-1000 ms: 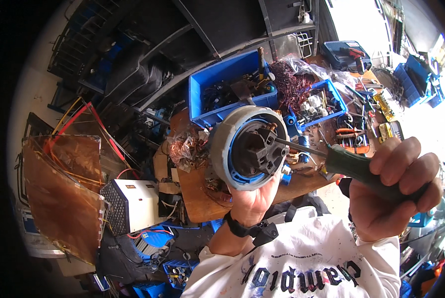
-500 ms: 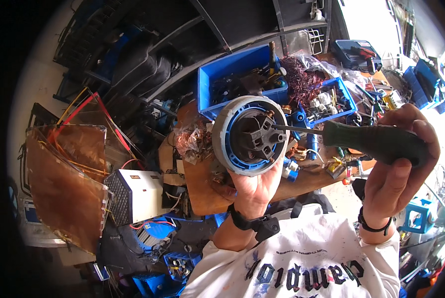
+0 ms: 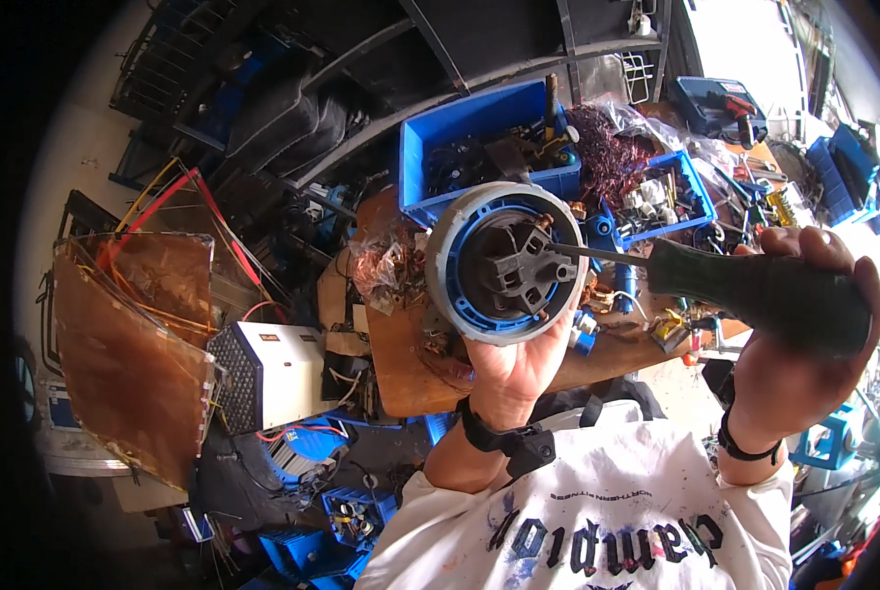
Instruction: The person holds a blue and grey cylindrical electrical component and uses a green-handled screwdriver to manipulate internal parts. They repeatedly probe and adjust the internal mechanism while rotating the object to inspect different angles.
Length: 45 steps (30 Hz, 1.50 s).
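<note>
My left hand [image 3: 519,362] holds up a round part [image 3: 444,285] from below, its fingers hidden behind it. The part has a grey outer ring, a blue inner ring and a dark moulded core with several square sockets, like the inside of a large industrial plug. In my right hand [image 3: 799,379] is a screwdriver [image 3: 745,295] with a thick dark green handle, gripped around its back end. Its thin shaft points left, and the tip meets the right side of the dark core. Part of the right hand is blurred.
Behind the part, a blue bin [image 3: 430,147] of mixed parts and a smaller blue tray [image 3: 698,192] stand on a wooden table [image 3: 410,379]. Dark red wire [image 3: 597,143] lies between them. A cordless drill [image 3: 740,118] rests on a case. Left are a white box [image 3: 288,369] and brown sheets [image 3: 130,364].
The view has shifted slightly. My right hand has rolled around the screwdriver handle, with the thumb and fingers in a different position. The round part stays in my left hand.
</note>
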Tool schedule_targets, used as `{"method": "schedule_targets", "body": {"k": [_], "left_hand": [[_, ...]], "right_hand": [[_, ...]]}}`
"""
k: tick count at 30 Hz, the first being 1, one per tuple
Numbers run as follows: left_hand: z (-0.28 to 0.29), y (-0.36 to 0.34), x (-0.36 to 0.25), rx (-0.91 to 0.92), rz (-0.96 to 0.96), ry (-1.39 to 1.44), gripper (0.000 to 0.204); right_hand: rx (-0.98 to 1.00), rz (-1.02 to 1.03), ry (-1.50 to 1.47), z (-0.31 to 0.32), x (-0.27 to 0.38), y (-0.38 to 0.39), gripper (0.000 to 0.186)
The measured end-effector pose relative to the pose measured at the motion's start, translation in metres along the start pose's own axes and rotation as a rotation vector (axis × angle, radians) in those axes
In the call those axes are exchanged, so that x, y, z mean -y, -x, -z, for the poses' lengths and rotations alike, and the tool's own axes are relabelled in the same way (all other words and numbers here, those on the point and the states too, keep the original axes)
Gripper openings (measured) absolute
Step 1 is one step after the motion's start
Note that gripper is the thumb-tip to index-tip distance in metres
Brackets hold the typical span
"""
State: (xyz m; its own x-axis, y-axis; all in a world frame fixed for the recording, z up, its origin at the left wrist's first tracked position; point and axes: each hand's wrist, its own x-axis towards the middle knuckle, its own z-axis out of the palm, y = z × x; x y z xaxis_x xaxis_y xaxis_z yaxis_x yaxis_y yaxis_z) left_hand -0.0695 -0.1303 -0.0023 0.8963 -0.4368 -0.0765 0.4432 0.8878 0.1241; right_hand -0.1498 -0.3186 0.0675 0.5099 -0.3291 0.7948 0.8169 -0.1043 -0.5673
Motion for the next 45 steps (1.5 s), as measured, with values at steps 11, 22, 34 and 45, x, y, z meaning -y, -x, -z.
{"method": "schedule_targets", "body": {"k": [11, 22, 34, 45], "left_hand": [[-0.009, -0.003, 0.0, 0.05, 0.039, 0.13, 0.061], [-0.018, -0.004, -0.003, 0.117, 0.052, 0.158, 0.054], [-0.016, 0.0, -0.003, 0.105, -0.051, -0.013, 0.069], [-0.013, 0.003, 0.0, 0.042, -0.18, -0.111, 0.078]], "right_hand": [[-0.264, -0.127, 0.012, 0.006, 0.014, 0.012, 0.082], [-0.231, -0.202, -0.03, 0.004, 0.003, 0.022, 0.07], [-0.286, -0.218, -0.066, 0.002, 0.011, 0.028, 0.07], [0.085, 0.027, -0.169, 0.013, 0.014, 0.028, 0.071]]}}
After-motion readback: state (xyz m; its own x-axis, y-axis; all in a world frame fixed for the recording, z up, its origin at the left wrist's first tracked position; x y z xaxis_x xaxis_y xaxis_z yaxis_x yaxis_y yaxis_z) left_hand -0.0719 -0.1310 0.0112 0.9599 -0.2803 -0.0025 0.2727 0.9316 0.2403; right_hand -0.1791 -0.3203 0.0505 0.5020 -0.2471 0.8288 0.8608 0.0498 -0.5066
